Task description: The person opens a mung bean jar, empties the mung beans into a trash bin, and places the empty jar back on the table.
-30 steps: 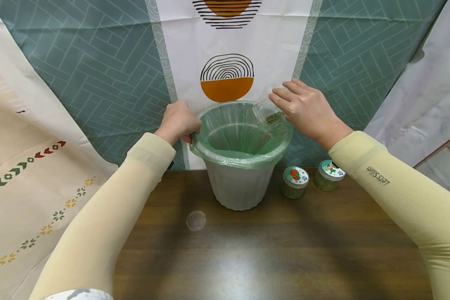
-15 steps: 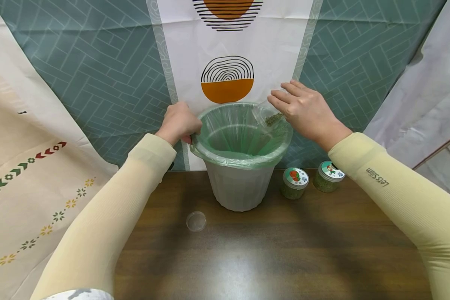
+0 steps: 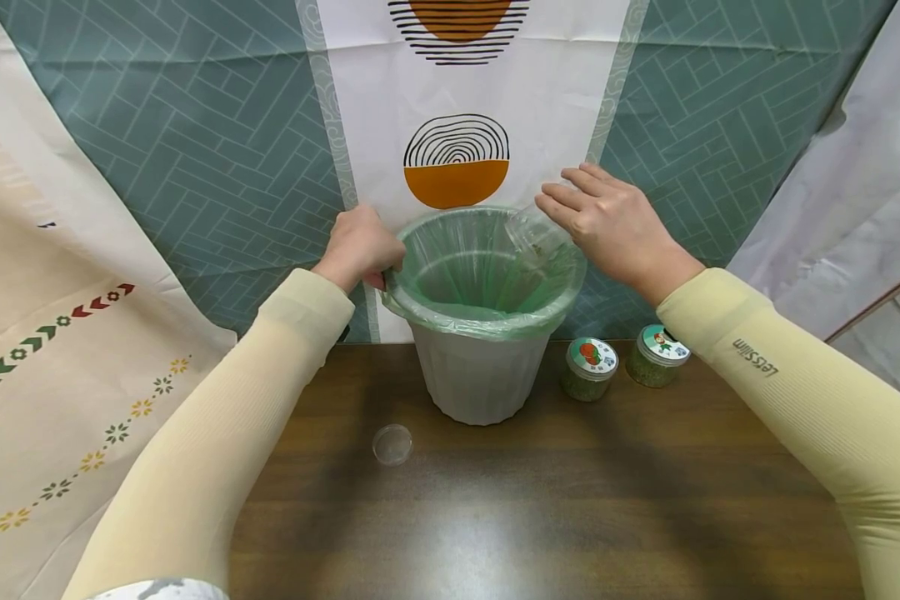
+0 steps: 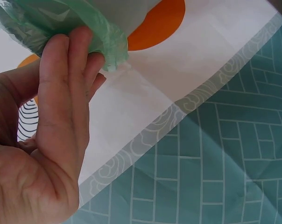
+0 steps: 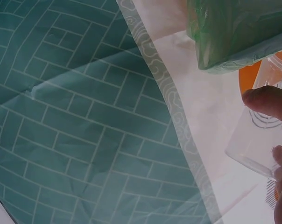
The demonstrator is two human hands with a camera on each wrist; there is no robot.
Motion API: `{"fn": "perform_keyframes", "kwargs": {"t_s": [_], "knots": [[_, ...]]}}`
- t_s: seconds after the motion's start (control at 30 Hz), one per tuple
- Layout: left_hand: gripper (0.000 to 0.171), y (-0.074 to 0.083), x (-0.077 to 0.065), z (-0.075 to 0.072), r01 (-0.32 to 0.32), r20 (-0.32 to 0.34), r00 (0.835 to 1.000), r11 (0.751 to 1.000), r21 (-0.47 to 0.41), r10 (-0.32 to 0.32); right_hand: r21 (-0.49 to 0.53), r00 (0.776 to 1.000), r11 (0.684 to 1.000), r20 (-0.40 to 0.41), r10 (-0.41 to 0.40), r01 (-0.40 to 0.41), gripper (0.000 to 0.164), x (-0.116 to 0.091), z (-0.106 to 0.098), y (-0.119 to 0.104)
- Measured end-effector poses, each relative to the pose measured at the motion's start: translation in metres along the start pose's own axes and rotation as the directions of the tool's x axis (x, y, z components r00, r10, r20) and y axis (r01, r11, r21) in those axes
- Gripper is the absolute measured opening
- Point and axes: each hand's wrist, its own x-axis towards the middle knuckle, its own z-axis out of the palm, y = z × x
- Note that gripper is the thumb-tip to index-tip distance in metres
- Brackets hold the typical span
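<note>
A pale grey bin (image 3: pixel 478 379) with a green plastic liner (image 3: pixel 468 323) folded over its rim stands at the back of the table. My left hand (image 3: pixel 362 246) grips the bin's rim and liner on the left side; its fingers (image 4: pixel 66 93) lie against the lined edge in the left wrist view. At the opposite side, my right hand (image 3: pixel 611 223) holds a clear plastic cup (image 3: pixel 527 232) tilted mouth-down over the bin. A few green bits show near its mouth. In the right wrist view the cup (image 5: pixel 253 140) looks see-through, with the thumb pressed along its side.
Two lidded jars of green bits, one with a tomato label (image 3: pixel 591 367) and one with a cartoon-figure label (image 3: pixel 656 357), stand right of the bin. A clear round lid (image 3: pixel 392 445) lies on the brown table (image 3: pixel 555 500) in front. Patterned cloth (image 3: pixel 217 167) hangs close behind.
The green bits in the tilted cup have slid out, from a clump to a few near its mouth. Both hands stay almost in place.
</note>
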Motion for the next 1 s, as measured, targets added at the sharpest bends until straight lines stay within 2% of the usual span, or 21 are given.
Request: {"fn": "perform_keyframes", "kwargs": {"t_s": [0.2, 0.37, 0.6, 0.77, 0.83, 1.0], "knots": [[0.015, 0.0004, 0.0, -0.0003, 0.0, 0.002, 1.0, 1.0, 0.003, 0.0, 0.001, 1.0, 1.0, -0.004, -0.002, 0.002, 0.041, 0.0008, -0.0012, 0.0001], [0.015, 0.0002, -0.0004, -0.0003, -0.004, 0.007, 1.0, 1.0, -0.002, 0.004, -0.015, 0.999, 1.0, 0.025, -0.024, 0.024, 0.052, -0.0007, -0.0014, 0.0006], [0.015, -0.0004, -0.0014, -0.0002, 0.001, 0.011, 1.0, 1.0, -0.007, -0.001, -0.046, 0.998, 0.997, 0.042, -0.057, 0.059, 0.043, -0.0015, 0.0012, 0.0], [0.014, -0.0012, -0.0015, 0.0, 0.002, 0.011, 1.0, 1.0, -0.008, -0.002, -0.047, 0.996, 0.998, 0.071, -0.049, 0.052, 0.053, -0.0016, -0.0003, -0.0002], [0.014, -0.0014, -0.0014, 0.0, 0.0, 0.01, 1.0, 1.0, -0.01, 0.0, -0.044, 0.996, 0.998, 0.071, -0.048, 0.051, 0.059, -0.0016, -0.0007, -0.0002], [0.014, -0.0017, -0.001, -0.0003, -0.006, 0.008, 1.0, 1.0, -0.014, 0.006, -0.034, 0.998, 0.998, 0.038, -0.052, 0.053, 0.059, -0.0015, 0.0004, 0.0001]]}}
